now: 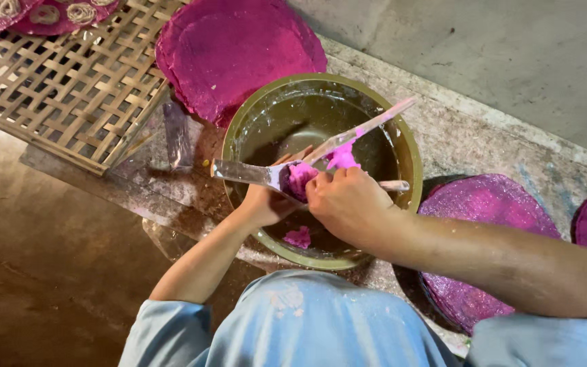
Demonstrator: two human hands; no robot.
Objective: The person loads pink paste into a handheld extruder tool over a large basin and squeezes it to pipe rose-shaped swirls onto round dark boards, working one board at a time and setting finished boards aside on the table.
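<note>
The person bends over a round olive-green bowl [239, 129] that stands on a rough concrete surface [470, 129], both hands working above its middle. The left hand [266, 200] comes up from below the bowl's near side, and its fingers are closed around the handle end of a flat metal scraper [242, 172], whose blade points off to the left across the rim. A lump of bright pink paste [301, 178] sits on the scraper right at the hand. The right hand [348, 204] reaches in from the right, its fingers curled tight around a second, narrower scraper [368, 127] that slants up toward the far right rim, smeared pink along its length; more pink paste clings where this tool meets the first one. The two tools cross just above the hands. A thin pale stick [394, 185] shows beside the right hand, lying toward the right rim; whether a hand holds it cannot be told. A smaller dab of pink [298, 237] lies low inside the bowl, near the front wall, and the inner walls are streaked with whitish residue. Behind the bowl, a stack of magenta round sheets [239, 51] leans on a woven bamboo rack [69, 88]. To the right, partly under the right forearm, lies another purple-pink round sheet [490, 204]
</note>
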